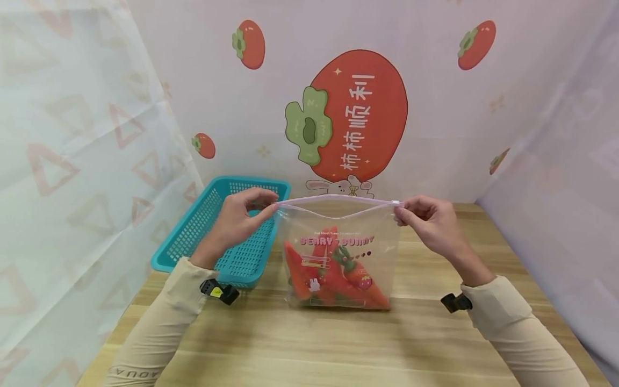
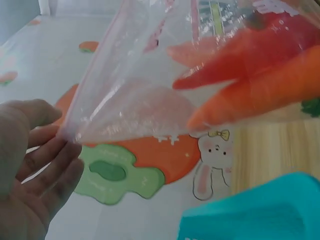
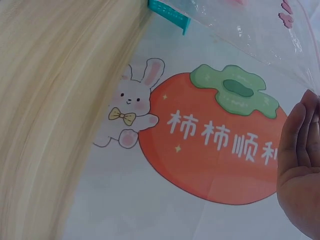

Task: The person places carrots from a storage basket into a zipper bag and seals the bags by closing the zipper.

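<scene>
A clear slider zip bag [image 1: 382,252] with a pink seal and "Berry Bunny" print is held upright, its lower edge at the wooden table. Its mouth gapes in the middle. Inside lie several red peppers [image 2: 235,60] and orange carrots [image 2: 250,100], which look like toys or vegetables, with bits of green. At the bag's top left corner, my left hand [image 1: 242,217] pinches the seal between thumb and fingers. My right hand [image 1: 432,220] pinches the top right corner, where the white slider [image 1: 395,203] sits. The right thumb is mostly hidden in the right wrist view.
To the left of the bag, partly behind my left hand, stands a turquoise plastic basket [image 1: 193,228] with perforated walls. The wooden table [image 1: 309,344] runs back to a cloth backdrop [image 1: 435,118] printed with persimmons and a bunny. Cloth also hangs along both sides.
</scene>
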`<state>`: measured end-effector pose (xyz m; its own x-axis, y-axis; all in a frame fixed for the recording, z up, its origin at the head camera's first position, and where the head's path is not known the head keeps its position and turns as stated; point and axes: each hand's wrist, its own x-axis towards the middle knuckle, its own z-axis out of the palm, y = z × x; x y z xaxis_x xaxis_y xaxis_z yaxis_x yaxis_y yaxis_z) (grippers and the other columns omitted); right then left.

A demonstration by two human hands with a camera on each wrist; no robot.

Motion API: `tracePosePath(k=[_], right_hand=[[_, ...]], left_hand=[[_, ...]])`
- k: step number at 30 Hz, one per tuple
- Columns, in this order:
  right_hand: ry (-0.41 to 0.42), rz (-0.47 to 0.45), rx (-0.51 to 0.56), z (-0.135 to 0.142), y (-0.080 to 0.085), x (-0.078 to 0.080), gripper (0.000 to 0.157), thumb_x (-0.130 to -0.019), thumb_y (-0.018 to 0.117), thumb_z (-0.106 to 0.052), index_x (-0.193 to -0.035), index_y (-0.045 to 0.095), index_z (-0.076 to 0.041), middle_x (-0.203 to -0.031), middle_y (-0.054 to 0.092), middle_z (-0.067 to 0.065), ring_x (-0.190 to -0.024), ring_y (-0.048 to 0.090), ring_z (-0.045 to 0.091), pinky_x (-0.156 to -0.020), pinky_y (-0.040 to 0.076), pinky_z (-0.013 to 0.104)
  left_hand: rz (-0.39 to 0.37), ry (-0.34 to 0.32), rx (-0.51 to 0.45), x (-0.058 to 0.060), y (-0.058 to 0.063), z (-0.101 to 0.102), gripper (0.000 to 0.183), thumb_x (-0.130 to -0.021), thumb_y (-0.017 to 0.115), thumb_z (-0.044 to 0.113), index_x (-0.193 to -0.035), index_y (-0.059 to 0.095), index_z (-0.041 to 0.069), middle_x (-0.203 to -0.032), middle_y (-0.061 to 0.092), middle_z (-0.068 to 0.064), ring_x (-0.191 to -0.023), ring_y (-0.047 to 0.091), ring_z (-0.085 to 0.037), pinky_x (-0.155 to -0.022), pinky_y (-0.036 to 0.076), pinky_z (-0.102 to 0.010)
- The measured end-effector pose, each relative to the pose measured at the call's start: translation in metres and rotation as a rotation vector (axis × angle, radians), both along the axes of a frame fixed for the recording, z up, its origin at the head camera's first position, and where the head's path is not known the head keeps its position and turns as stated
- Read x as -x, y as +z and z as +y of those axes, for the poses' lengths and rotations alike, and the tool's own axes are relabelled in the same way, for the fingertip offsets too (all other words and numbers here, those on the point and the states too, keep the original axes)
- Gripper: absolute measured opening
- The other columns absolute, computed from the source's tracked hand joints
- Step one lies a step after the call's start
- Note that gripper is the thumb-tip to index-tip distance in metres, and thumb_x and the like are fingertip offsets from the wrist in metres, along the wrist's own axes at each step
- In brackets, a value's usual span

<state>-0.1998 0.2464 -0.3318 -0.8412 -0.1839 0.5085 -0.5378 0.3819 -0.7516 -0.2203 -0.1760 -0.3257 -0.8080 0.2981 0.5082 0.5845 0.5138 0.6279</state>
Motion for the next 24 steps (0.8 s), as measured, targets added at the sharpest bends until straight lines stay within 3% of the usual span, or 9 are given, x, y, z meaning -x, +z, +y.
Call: tracePosePath(k=[4,7,13,20,24], right_hand=[[0.021,-0.015,0.014,0.000,0.001,0.000,0.004,-0.097,0.072,0.002,-0.097,0.075,0.005,-0.082,0.077,-0.010,-0.071,0.074,0.011,-0.062,0.057,0.019],[0.033,-0.023,0.014,0.001,0.002,0.000,0.004,-0.097,0.072,0.003,-0.098,0.075,0.005,-0.083,0.078,-0.010,-0.072,0.076,0.015,-0.065,0.060,0.019],[0.040,-0.027,0.002,0.001,0.003,0.000,0.006,-0.098,0.072,0.001,-0.099,0.076,0.006,-0.085,0.078,-0.012,-0.073,0.076,0.013,-0.068,0.061,0.019],[0.043,-0.036,-0.005,0.000,0.005,0.001,0.007,-0.097,0.073,0.000,-0.100,0.076,0.005,-0.085,0.079,-0.010,-0.073,0.076,0.011,-0.067,0.061,0.019],[0.055,-0.042,0.002,0.000,0.006,0.001,0.007,-0.097,0.073,0.000,-0.101,0.076,0.006,-0.085,0.079,-0.009,-0.074,0.076,0.010,-0.068,0.061,0.020]], left_hand=[[0.107,0.007,0.041,-0.003,0.012,0.013,0.029,-0.099,0.075,0.019,-0.126,0.074,0.007,-0.119,0.077,-0.010,-0.108,0.075,-0.025,-0.098,0.062,-0.047],[0.133,-0.017,0.060,-0.003,0.023,0.026,0.031,-0.101,0.073,0.020,-0.129,0.073,0.008,-0.122,0.076,-0.009,-0.113,0.074,-0.024,-0.100,0.061,-0.045],[0.167,-0.129,0.100,-0.001,0.042,0.060,0.029,-0.099,0.074,0.016,-0.128,0.075,0.008,-0.122,0.077,-0.007,-0.113,0.073,-0.021,-0.102,0.060,-0.041],[0.201,-0.278,0.254,0.003,0.059,0.103,0.035,-0.098,0.075,0.016,-0.132,0.073,0.008,-0.126,0.077,-0.006,-0.114,0.074,-0.021,-0.102,0.059,-0.035],[0.170,-0.336,0.334,0.004,0.066,0.127,0.040,-0.098,0.077,0.019,-0.136,0.071,0.010,-0.130,0.076,-0.006,-0.118,0.073,-0.021,-0.105,0.058,-0.034]])
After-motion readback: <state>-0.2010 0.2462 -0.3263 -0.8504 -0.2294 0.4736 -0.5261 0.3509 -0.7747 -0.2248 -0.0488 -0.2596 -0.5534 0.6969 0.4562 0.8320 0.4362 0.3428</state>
